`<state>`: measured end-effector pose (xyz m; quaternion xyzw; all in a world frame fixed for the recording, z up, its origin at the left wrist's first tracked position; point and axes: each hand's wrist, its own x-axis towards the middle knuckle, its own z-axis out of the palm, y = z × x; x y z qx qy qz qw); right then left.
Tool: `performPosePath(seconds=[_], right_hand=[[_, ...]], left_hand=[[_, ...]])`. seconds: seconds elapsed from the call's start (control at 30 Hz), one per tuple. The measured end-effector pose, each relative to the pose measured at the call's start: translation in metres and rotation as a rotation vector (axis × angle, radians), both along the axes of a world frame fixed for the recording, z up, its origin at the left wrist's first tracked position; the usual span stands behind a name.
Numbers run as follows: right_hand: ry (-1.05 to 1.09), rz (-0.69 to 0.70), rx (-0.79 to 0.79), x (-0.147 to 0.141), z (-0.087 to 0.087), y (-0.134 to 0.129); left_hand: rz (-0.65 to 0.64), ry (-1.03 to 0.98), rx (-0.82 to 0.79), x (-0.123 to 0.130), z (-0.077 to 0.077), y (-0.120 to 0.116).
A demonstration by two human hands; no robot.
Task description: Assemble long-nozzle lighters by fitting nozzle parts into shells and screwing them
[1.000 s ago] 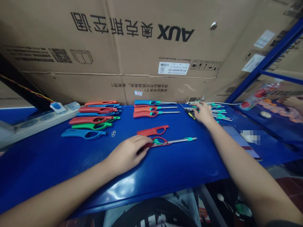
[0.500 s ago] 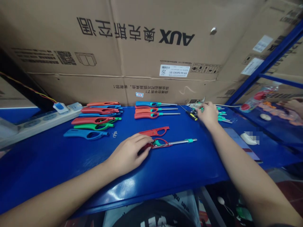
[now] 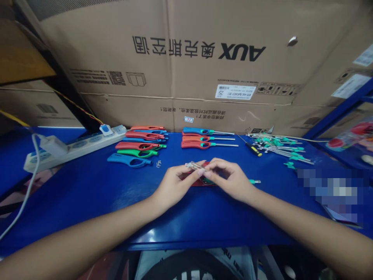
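Observation:
My left hand (image 3: 177, 181) and my right hand (image 3: 229, 177) meet at the middle of the blue table. Between their fingertips is a small clear part (image 3: 194, 166), pinched by both. Just beneath the hands lies a red lighter shell (image 3: 204, 183), mostly hidden, with a metal tube carrying a green piece (image 3: 254, 181) sticking out to the right. Behind it, three or so lighters with metal tubes (image 3: 204, 139) lie side by side. Several empty shells in red, green and blue (image 3: 131, 159) lie at the left, near small screws (image 3: 159, 164).
Metal tubes with green parts (image 3: 287, 146) are heaped at the right, beside a yellow and black screwdriver (image 3: 255, 150). A white power strip (image 3: 78, 146) lies at the left. A large cardboard sheet (image 3: 189, 85) stands behind the blue table (image 3: 116, 206).
My right hand has come from the heap of tubes to the middle and meets my left hand. My left hand has lifted off the red shell. A clear part now shows between them. The view has shifted.

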<state>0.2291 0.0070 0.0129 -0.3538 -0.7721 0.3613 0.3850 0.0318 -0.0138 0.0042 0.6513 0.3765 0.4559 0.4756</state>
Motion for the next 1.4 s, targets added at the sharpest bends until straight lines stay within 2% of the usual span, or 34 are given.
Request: performPosePath(seconds=[0.17, 0.27, 0.37, 0.5, 0.57, 0.63, 0.7, 0.77, 0.8, 0.93, 1.13, 1.4], right_hand=[[-0.224, 0.085, 0.210, 0.012, -0.008, 0.005], [-0.440, 0.217, 0.213, 0.025, -0.006, 0.008], [-0.529, 0.299, 0.194, 0.031, -0.005, 0.008], [-0.450, 0.281, 0.198, 0.030, -0.008, 0.006], [-0.381, 0.201, 0.151, 0.028, -0.009, 0.007], [-0.328, 0.083, -0.023, 0.027, -0.009, 0.008], [-0.269, -0.007, -0.299, 0.025, -0.009, 0.009], [-0.181, -0.039, -0.516, 0.023, -0.010, 0.010], [-0.136, -0.041, -0.565, 0.022, -0.010, 0.010], [-0.028, -0.022, -0.514, 0.021, -0.012, 0.012], [-0.003, 0.082, -0.413, 0.024, -0.017, 0.015], [0.009, 0.143, -0.333, 0.025, -0.019, 0.020]], left_hand=[[0.028, -0.067, -0.068, -0.003, -0.001, 0.003], [0.070, -0.065, -0.081, -0.006, -0.002, 0.006], [0.105, -0.047, -0.099, -0.008, -0.004, 0.010], [0.098, 0.027, -0.136, -0.009, -0.009, 0.013], [0.084, 0.066, -0.156, -0.009, -0.011, 0.014], [0.074, 0.091, -0.166, -0.008, -0.013, 0.014], [0.066, 0.099, -0.170, -0.008, -0.014, 0.014], [0.044, 0.095, -0.179, -0.008, -0.015, 0.013], [0.035, 0.098, -0.182, -0.008, -0.014, 0.013], [0.017, 0.157, -0.171, -0.009, -0.012, 0.010], [0.002, 0.245, -0.100, -0.009, -0.008, 0.008], [0.015, 0.308, -0.047, -0.009, -0.015, 0.008]])
